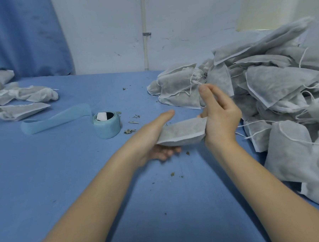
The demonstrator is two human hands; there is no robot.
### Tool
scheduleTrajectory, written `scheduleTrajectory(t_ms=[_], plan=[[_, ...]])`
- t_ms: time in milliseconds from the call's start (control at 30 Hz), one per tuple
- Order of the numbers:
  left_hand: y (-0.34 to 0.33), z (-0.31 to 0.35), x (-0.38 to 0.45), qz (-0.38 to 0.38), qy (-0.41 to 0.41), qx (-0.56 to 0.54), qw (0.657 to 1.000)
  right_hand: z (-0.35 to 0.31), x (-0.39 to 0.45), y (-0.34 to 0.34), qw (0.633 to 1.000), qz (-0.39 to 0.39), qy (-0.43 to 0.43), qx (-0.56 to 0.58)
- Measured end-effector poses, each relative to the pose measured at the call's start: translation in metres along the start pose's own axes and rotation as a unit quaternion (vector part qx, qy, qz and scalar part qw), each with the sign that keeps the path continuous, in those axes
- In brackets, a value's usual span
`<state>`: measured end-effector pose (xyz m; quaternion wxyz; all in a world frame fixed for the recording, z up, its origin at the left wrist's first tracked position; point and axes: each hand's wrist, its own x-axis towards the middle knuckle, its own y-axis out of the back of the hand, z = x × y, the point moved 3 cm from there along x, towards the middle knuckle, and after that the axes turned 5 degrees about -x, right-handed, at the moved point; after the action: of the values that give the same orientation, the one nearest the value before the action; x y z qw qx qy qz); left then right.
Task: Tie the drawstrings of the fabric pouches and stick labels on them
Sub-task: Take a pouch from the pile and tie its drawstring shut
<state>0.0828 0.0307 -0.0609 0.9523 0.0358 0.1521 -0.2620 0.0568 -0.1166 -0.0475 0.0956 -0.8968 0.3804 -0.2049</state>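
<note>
The person holds one filled white fabric pouch above the blue cloth-covered table, just right of the frame's centre. The left hand cradles the pouch from beneath, thumb stretched along its upper edge and fingers curled under its lower side. The right hand meets the pouch's right end; its index finger and thumb point upward, nearly straight, and a thin white drawstring shows at the fingertips. Whether that hand pinches the string or grips the pouch's neck cannot be told, since the palm hides the contact.

At three o'clock from the hands rises a large heap of untied pouches, their loose drawstrings trailing over one another. At nine to ten o'clock, well apart, sits a pale blue label roll, its backing strip unwound toward the left. Farther out at ten o'clock lies a smaller group of finished pouches, one bearing a white label. Bits of dried herb are scattered on the cloth near the roll and below the hands.
</note>
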Motion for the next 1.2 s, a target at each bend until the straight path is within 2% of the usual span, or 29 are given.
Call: scheduleTrajectory(t_ms=[100, 200, 300, 400, 500, 600, 700, 767, 833, 933, 1033, 1100, 1200], plan=[[-0.003, 0.001, 0.003, 0.001, -0.040, -0.194, 0.980, 0.003, -0.001, -0.004, 0.998, -0.052, 0.015, -0.042], [0.002, 0.001, 0.006, 0.026, -0.074, -0.268, 0.960, 0.002, -0.003, -0.005, 0.979, -0.144, 0.070, -0.129], [0.005, 0.003, 0.005, 0.011, -0.079, -0.316, 0.945, 0.002, -0.011, -0.008, 0.947, -0.217, 0.128, -0.202], [0.006, 0.007, 0.003, 0.006, -0.116, -0.271, 0.956, 0.002, -0.013, -0.009, 0.939, -0.241, 0.138, -0.203], [0.009, 0.007, 0.005, 0.065, -0.161, -0.208, 0.962, 0.003, -0.013, -0.011, 0.931, -0.256, 0.150, -0.211], [0.017, 0.009, 0.005, 0.110, -0.188, -0.199, 0.956, 0.004, -0.013, -0.019, 0.929, -0.261, 0.147, -0.217], [0.038, 0.016, 0.003, 0.211, -0.230, -0.185, 0.932, 0.007, -0.009, -0.037, 0.917, -0.300, 0.120, -0.234], [0.057, 0.020, -0.001, 0.313, -0.260, -0.136, 0.903, 0.020, -0.008, -0.054, 0.909, -0.353, 0.021, -0.220], [0.074, 0.024, -0.007, 0.375, -0.296, -0.126, 0.870, 0.039, -0.011, -0.070, 0.894, -0.382, -0.075, -0.222], [0.099, 0.021, -0.012, 0.458, -0.317, -0.159, 0.815, 0.059, -0.017, -0.096, 0.831, -0.426, 0.002, -0.358], [0.122, 0.013, -0.011, 0.535, -0.281, -0.208, 0.769, 0.068, -0.022, -0.121, 0.809, -0.445, 0.028, -0.384], [0.133, 0.008, -0.008, 0.551, -0.257, -0.224, 0.762, 0.071, -0.023, -0.135, 0.800, -0.464, 0.021, -0.381], [0.136, 0.005, -0.001, 0.526, -0.232, -0.240, 0.782, 0.074, -0.021, -0.145, 0.798, -0.490, 0.006, -0.351]])
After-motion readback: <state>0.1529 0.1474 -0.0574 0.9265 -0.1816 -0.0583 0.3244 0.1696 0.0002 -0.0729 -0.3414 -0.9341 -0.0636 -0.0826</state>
